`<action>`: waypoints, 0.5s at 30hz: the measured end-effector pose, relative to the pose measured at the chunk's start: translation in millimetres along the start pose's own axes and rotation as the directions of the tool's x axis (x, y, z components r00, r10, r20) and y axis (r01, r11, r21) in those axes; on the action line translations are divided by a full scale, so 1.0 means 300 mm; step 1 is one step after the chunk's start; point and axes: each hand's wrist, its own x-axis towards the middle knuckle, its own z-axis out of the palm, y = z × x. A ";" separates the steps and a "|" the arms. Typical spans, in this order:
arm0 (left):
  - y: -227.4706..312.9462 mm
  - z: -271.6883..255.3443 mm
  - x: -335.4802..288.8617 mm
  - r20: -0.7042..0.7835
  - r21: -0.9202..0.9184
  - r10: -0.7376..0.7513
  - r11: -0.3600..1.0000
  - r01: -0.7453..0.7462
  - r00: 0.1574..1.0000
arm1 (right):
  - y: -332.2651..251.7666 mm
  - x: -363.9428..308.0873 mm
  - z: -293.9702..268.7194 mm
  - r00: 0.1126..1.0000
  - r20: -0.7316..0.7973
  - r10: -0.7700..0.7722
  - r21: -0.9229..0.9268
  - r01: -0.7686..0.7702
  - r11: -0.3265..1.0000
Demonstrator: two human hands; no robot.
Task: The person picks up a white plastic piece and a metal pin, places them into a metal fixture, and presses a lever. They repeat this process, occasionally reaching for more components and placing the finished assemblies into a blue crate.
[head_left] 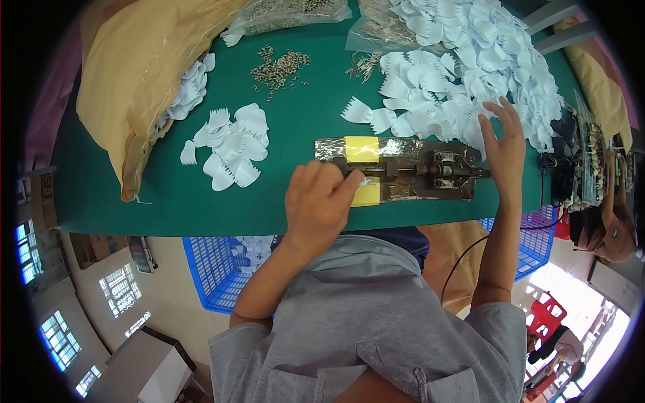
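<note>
A push-clamp fixture (443, 171) on a dark base lies at the table's front edge, with a yellow pad (362, 149) beside its left end. Closed at that end, my left hand (316, 201) pinches a small white toothed piece (365, 181), mostly hidden by the fingers. My right hand (505, 144) has its fingers apart, beside the lever end of the fixture and over the rim of the white pile. That big pile of white toothed pieces (484, 60) covers the back right. A smaller heap of the same pieces (232, 144) lies to the left.
Small metal parts (279, 69) lie scattered on the green table (295, 121). Clear bags of metal parts (292, 15) rest at the back. A tan sack (144, 67) spills white pieces at left. Blue baskets (208, 275) stand below the table edge. Other people are at the right.
</note>
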 end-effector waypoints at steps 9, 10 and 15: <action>0.017 0.000 0.011 0.003 -0.045 -0.067 0.997 0.067 0.998 | -0.310 0.005 0.064 0.860 0.201 -0.469 0.462 0.339 0.819; 0.022 0.001 0.009 -0.051 -0.042 -0.112 0.993 0.109 0.992 | -0.312 0.016 0.099 0.840 0.219 -0.496 0.446 0.366 0.817; -0.008 0.032 0.001 -0.098 -0.168 -0.199 0.969 0.181 0.975 | -0.341 0.080 0.168 0.779 0.383 -0.497 0.265 0.423 0.867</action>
